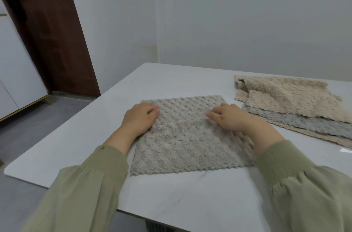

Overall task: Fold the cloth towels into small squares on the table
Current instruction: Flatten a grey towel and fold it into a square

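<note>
A grey-beige towel (190,146) lies in the middle of the white table (171,193). Its near part shows the fluffy side and reaches up over the bumpy far part to about the middle. My left hand (140,117) sits on the towel's left side, fingers curled and pinching the cloth at the upper edge of that fluffy part. My right hand (232,119) sits on the right side, its fingertips pinching the cloth at the same line. Both sleeves are olive green.
A loose pile of towels lies at the right of the table: a beige one (285,96) on top, a blue-grey one (308,124) under it. The table's left edge drops to a grey floor. A brown door (47,32) and a white cabinet (17,79) stand at the left.
</note>
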A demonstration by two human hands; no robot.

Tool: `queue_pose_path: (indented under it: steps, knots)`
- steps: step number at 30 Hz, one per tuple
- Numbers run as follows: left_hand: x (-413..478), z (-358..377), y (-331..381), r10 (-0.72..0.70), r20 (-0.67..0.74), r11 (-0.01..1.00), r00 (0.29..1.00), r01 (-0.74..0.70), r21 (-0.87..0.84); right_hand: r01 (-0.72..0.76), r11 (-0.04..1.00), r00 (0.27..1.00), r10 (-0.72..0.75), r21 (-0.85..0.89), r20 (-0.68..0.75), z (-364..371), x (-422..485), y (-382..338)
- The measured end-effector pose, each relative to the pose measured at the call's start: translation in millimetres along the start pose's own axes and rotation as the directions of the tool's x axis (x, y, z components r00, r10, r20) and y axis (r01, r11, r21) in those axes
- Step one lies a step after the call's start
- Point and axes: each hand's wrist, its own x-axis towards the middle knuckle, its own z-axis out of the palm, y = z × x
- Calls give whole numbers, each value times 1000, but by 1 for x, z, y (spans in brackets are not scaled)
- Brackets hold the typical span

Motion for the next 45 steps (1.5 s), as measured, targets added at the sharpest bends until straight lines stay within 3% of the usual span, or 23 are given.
queue_pose_path:
  steps: [3,8,12,14,16,19,23,26,30,35,40,45]
  knots:
    - [10,-2,-4,-145,-147,979,978,119,-167,-15,999,1000,16,47,-26,-9,17,-2]
    - [34,-3,-11,-234,-164,971,958,224,-78,-62,991,974,86,118,-211,-6,51,6]
    - [45,-1,-14,-218,-181,975,959,206,-85,-40,978,850,140,203,-508,18,64,24]
    - [49,-1,-15,-204,-184,974,961,181,-137,-3,981,806,116,193,-580,22,66,29]
    - [51,-1,-15,-200,-185,966,962,163,-199,1,996,850,45,87,-525,25,72,35]
    - [52,0,-15,-203,-202,967,958,163,-197,-55,997,935,70,53,-347,27,74,38]
    - [45,-3,-8,-155,-323,955,934,58,-291,-87,996,952,78,-17,-295,24,72,36]
    - [40,-6,-2,-101,-385,934,917,-46,-354,-103,993,946,81,-53,-314,22,69,35]
    - [34,-9,4,-90,-431,930,898,-79,-359,-88,996,921,72,-23,-383,19,65,32]
    - [33,-11,0,-172,-468,938,867,0,-346,-72,997,811,51,-14,-583,16,61,34]
    - [33,-13,1,-259,-432,921,864,85,-381,-61,988,768,138,143,-625,15,59,36]
    - [34,-14,6,-362,-260,729,895,98,-678,-54,955,766,226,291,-601,12,59,40]
